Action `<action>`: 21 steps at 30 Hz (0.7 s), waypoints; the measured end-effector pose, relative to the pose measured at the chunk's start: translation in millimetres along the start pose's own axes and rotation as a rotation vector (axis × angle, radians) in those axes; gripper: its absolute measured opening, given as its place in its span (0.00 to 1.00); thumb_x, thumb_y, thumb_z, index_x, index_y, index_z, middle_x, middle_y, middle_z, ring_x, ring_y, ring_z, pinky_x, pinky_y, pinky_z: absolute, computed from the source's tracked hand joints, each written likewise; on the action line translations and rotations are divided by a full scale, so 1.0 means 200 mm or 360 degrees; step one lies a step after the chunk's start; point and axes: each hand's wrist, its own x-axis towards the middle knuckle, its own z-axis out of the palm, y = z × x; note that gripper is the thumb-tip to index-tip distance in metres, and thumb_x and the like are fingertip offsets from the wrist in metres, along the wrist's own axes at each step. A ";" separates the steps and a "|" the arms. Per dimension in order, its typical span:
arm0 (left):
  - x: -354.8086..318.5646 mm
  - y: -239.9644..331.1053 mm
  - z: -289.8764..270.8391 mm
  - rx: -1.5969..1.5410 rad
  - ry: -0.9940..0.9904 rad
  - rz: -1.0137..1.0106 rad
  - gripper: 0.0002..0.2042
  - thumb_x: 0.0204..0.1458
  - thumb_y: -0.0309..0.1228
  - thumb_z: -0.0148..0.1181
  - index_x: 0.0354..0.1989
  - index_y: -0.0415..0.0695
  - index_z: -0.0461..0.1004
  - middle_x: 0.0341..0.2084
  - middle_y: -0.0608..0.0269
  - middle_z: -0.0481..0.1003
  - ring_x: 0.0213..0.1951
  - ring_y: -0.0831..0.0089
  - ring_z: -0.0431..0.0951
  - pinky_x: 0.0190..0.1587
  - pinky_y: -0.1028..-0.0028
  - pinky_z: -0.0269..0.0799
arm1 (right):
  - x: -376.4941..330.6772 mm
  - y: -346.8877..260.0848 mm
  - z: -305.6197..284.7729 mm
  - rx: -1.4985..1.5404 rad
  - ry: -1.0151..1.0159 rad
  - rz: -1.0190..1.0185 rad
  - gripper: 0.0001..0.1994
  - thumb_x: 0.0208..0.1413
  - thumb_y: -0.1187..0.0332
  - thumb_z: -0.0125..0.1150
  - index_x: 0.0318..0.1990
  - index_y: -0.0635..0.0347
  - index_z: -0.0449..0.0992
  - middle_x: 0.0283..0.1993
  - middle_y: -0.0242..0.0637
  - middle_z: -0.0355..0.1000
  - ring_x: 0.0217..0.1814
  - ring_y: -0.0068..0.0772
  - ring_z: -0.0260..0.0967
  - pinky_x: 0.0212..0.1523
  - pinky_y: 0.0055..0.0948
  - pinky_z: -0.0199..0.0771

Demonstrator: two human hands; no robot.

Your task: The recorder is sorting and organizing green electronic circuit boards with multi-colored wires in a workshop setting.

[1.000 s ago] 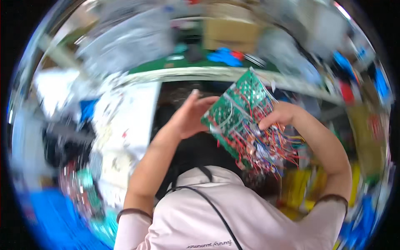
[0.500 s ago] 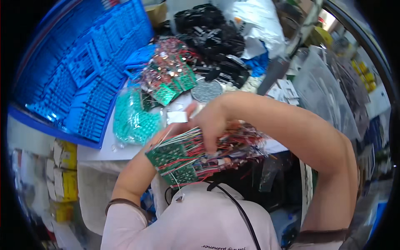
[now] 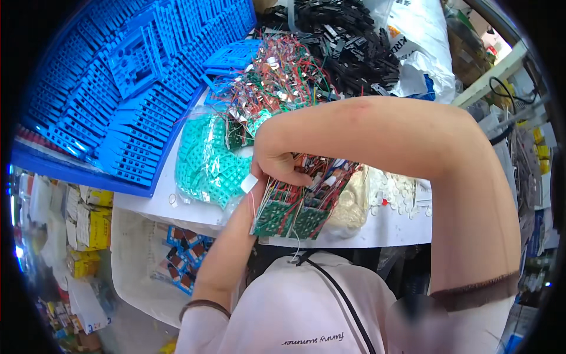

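Note:
A bundle of green circuit boards with many red, white and dark wires is at the table's near edge, its boards toward me. My right hand reaches over from the far side, bent down at the wrist, with fingers closed on the wires. From the lower left, my left hand goes up behind the bundle; its fingers are hidden. A small white connector on a wire hangs beside it. Beyond my hands lies a pile of similar wired boards, next to a clear bag of turquoise perforated parts.
A blue crate of blue plastic grids stands at the left. Black plastic parts and a white sack are at the back. Pale discs and a bag of cream-coloured parts lie right of the bundle. A pale bin stands below the table.
The bundle has swung from lying across my chest to a steeper angle at the table edge, boards toward me. My right hand has moved up and left in view. The whole view has shifted.

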 end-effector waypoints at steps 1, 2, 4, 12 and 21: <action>0.00 -0.02 -0.02 -0.0030 -0.0007 0.0038 0.44 0.46 0.56 0.58 0.65 0.37 0.52 0.60 0.47 0.62 0.60 0.54 0.65 0.62 0.54 0.61 | 0.01 0.00 0.00 -0.0035 -0.0033 0.0022 0.28 0.31 0.62 0.77 0.44 0.63 0.75 0.46 0.39 0.74 0.45 0.38 0.71 0.46 0.36 0.70; 0.00 -0.04 -0.05 -0.0015 -0.0001 0.0070 0.44 0.46 0.54 0.59 0.65 0.37 0.51 0.61 0.47 0.61 0.60 0.53 0.64 0.62 0.54 0.61 | 0.04 0.00 -0.02 -0.0066 -0.0062 0.0039 0.28 0.31 0.63 0.77 0.43 0.63 0.76 0.46 0.39 0.74 0.45 0.38 0.71 0.46 0.37 0.70; -0.01 -0.02 -0.10 0.0251 0.0053 0.0182 0.44 0.44 0.50 0.63 0.65 0.38 0.52 0.61 0.48 0.61 0.60 0.53 0.65 0.62 0.54 0.62 | 0.06 0.00 -0.06 -0.0136 -0.0047 0.0065 0.27 0.31 0.63 0.77 0.42 0.62 0.76 0.46 0.39 0.74 0.45 0.39 0.71 0.45 0.37 0.70; 0.08 0.21 -0.13 0.0585 0.0367 0.0538 0.43 0.30 0.27 0.61 0.63 0.36 0.54 0.54 0.45 0.68 0.52 0.52 0.73 0.55 0.53 0.71 | 0.13 0.12 -0.28 -0.0245 0.0360 -0.0044 0.24 0.27 0.63 0.78 0.37 0.62 0.80 0.40 0.39 0.76 0.40 0.36 0.72 0.40 0.38 0.71; 0.19 0.35 -0.18 0.0736 0.0461 0.0436 0.37 0.31 0.27 0.59 0.58 0.36 0.61 0.50 0.48 0.71 0.49 0.55 0.74 0.54 0.56 0.71 | 0.05 0.28 -0.26 -0.0541 0.0915 -0.0209 0.24 0.23 0.59 0.79 0.35 0.58 0.83 0.37 0.36 0.78 0.39 0.40 0.75 0.36 0.40 0.74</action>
